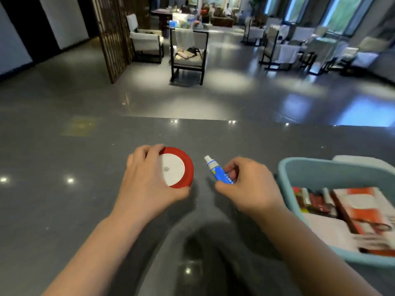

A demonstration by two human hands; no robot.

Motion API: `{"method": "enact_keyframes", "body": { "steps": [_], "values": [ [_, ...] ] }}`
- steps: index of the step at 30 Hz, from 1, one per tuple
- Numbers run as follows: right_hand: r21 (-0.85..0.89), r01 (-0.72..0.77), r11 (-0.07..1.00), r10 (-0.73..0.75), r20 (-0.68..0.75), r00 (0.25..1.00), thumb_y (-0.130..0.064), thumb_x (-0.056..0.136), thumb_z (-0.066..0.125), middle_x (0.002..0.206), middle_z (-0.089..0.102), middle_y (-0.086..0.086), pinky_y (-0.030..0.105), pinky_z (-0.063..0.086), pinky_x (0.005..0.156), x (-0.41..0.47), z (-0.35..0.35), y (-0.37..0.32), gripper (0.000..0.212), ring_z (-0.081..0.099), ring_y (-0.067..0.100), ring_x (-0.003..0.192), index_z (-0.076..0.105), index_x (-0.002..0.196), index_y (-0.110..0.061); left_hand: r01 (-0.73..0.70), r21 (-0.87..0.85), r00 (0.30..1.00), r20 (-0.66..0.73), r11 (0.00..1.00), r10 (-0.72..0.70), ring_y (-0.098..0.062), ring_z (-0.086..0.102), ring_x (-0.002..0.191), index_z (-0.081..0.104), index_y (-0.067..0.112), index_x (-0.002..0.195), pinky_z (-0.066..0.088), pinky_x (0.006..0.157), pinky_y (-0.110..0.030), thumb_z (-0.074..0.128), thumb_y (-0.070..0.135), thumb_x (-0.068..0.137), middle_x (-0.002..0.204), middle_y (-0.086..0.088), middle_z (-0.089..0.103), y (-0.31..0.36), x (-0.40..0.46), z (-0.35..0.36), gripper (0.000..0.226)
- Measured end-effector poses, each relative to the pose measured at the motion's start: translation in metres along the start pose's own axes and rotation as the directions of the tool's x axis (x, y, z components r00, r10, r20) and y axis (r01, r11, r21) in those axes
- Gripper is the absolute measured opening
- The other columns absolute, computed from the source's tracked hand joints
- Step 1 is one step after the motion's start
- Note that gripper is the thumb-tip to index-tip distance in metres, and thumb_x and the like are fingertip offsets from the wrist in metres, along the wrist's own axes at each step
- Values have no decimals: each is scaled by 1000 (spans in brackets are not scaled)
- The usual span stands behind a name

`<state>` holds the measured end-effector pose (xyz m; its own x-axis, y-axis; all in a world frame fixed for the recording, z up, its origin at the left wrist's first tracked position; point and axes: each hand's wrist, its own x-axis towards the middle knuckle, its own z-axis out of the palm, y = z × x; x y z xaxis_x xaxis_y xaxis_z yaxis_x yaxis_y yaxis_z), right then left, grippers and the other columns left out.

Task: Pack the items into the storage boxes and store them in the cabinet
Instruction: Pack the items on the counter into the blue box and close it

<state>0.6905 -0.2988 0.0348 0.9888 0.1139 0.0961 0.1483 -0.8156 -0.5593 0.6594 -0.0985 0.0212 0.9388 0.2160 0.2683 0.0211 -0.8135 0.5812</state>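
Note:
A red ribbon spool (pixel 177 167) with a white round face lies flat on the grey countertop (pixel 64 189); my left hand (pixel 145 180) grips its left rim with fingers and thumb. My right hand (pixel 248 184) holds a small blue and white tube (pixel 217 170) by its lower end, cap pointing up-left, just above the counter. At the right stands a light blue storage box (pixel 316 174) that holds red and white packets and papers (pixel 352 212).
The counter's far edge (pixel 192 119) runs across the middle of the view. Beyond it lie a glossy floor, a dark-framed chair (pixel 188 54), more armchairs, a wooden lattice screen (pixel 113 37) and people seated far back.

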Motion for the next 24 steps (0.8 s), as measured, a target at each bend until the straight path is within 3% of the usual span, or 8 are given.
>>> {"method": "enact_keyframes", "body": {
  "steps": [4, 9, 14, 19, 22, 24],
  "values": [
    [34, -83, 996, 87, -137, 987, -35, 63, 69, 61, 58, -14, 24, 40, 53, -38, -70, 61, 18, 56, 4, 59, 57, 73, -26, -159, -95, 985, 58, 983, 165, -8, 30, 114, 37, 31, 132, 28, 89, -22, 75, 58, 41, 111, 19, 27, 90, -7, 32, 102],
    [-9, -179, 984, 172, -243, 955, -39, 67, 73, 63, 57, -13, 26, 38, 52, -70, -125, 141, 20, 53, 3, 62, 59, 76, -28, -259, -176, 946, 152, 950, 287, -10, 32, 116, 39, 28, 133, 24, 90, -18, 77, 56, 41, 113, 15, 30, 172, -18, 80, 103],
    [-20, -255, 967, 242, -262, 934, -37, 65, 76, 57, 54, -16, 18, 29, 47, -79, -159, 202, 23, 51, -3, 56, 53, 67, -35, -247, -174, 931, 231, 953, 283, -13, 33, 119, 37, 27, 134, 26, 90, -23, 76, 58, 40, 124, 8, 36, 212, -16, 122, 107],
    [6, -248, 969, 241, -254, 936, -37, 65, 74, 57, 57, -15, 26, 40, 50, -62, -175, 232, 19, 55, 2, 54, 58, 75, -34, -252, -90, 862, 433, 964, 266, -14, 34, 122, 35, 29, 135, 31, 97, -26, 79, 58, 37, 123, 9, 35, 235, -15, 161, 111],
    [-4, -260, 966, 254, -191, 948, -32, 67, 71, 56, 59, -26, 24, 37, 47, -48, -172, 243, 17, 57, -2, 49, 59, 79, -29, -263, 37, 838, 505, 964, 209, -15, 32, 125, 30, 27, 138, 33, 100, -29, 80, 58, 42, 129, 7, 33, 235, -20, 181, 112],
    [-19, -269, 963, 265, -128, 956, -32, 67, 71, 57, 62, -13, 25, 42, 48, -39, -166, 248, 18, 58, 3, 47, 60, 80, -28, -294, 119, 847, 492, 948, 201, -18, 36, 121, 34, 26, 134, 37, 97, -31, 78, 58, 44, 128, 5, 35, 232, -21, 188, 105]
  ]
}}
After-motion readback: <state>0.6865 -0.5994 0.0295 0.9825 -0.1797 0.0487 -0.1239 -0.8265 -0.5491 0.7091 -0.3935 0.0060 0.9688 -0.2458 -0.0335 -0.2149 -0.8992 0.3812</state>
